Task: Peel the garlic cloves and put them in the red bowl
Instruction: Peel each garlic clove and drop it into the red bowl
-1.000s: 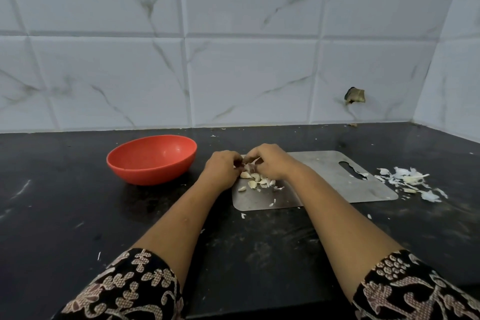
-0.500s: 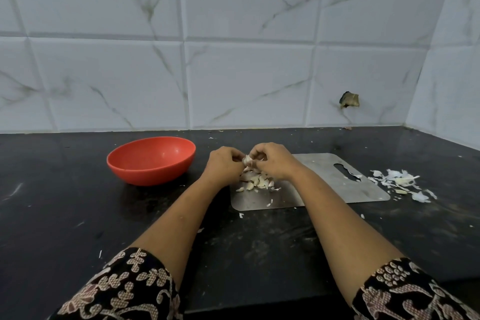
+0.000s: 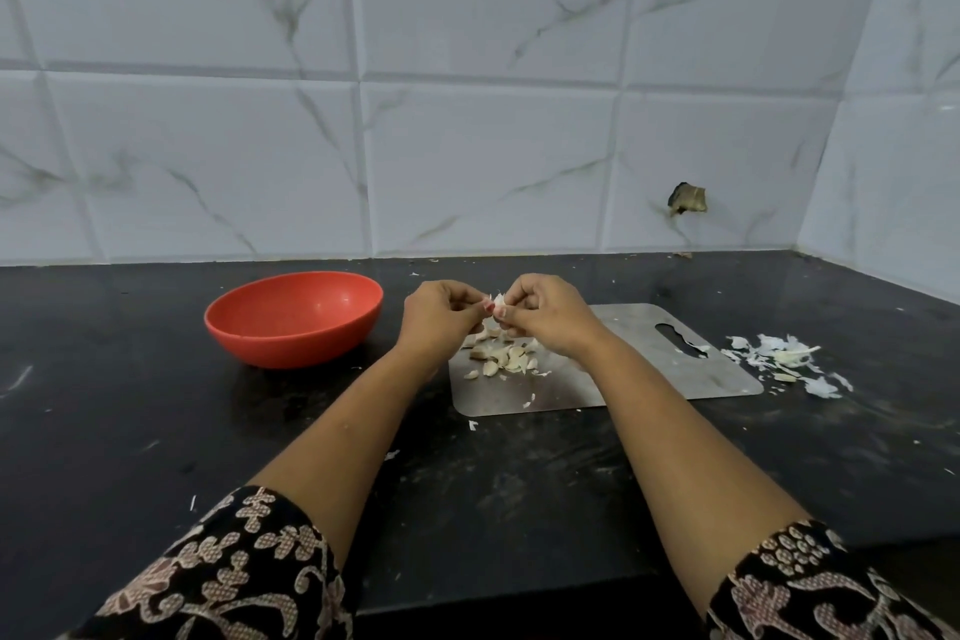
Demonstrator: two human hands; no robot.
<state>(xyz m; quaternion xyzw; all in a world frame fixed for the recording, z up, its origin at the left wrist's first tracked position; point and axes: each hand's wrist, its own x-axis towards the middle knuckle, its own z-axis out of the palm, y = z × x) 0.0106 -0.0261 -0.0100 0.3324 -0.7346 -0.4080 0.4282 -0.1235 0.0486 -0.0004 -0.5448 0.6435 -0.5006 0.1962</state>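
Down at the near edge of the worktop, two sleeves with a flower pattern are showing, the left sleeve and the right sleeve. Both bare arms are reaching away from them across the dark top. A few tiny white bits of skin are lying on the worktop between the arms.

Past them a flat metal board is lying near the middle of the worktop, with its handle hole at the right end. A little pile of garlic cloves is sitting on the left part of the board.

Just above that pile the left hand and the right hand are meeting. They are holding one garlic clove up in the air between them. The fingers of each hand are curled in, and the fingertips are pinching the clove from both sides. White skin is sticking up from it.

The red bowl is sitting on the worktop to the left of the board, near the left hand but not touching it. A heap of white peels is lying just off the right end of the board.

At the back, a white tiled wall is running along the far edge, with a small dark hole in it.
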